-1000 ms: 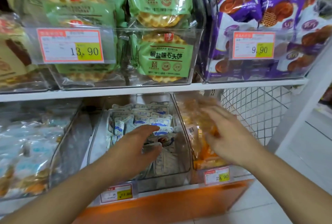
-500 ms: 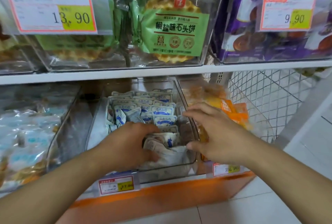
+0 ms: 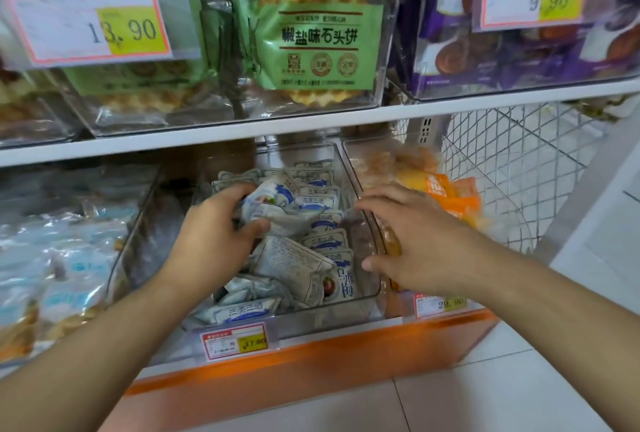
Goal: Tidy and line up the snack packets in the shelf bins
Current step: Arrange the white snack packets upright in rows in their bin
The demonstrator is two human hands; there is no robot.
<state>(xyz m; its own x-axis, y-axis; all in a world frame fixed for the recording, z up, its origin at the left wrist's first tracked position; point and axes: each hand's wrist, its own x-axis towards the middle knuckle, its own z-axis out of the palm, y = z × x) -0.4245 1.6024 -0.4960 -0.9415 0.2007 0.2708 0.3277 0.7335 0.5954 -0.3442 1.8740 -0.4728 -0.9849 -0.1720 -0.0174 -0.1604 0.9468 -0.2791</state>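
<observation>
Lifting now, not digging — left hand [image 3: 211,234] round white packets [image 3: 273,206].

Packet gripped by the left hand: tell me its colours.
White with blue print, seen in the head view: packet.

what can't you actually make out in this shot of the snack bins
Head view only:
- Packets under the left hand: hidden by the hand, which grips a white-blue packet.
- Right hand: contact with the clear bin wall unclear.
- Small price tag: print too small.
- Left bin packets: blurred behind plastic.
- Purple bags: cut off by the right edge.
</observation>
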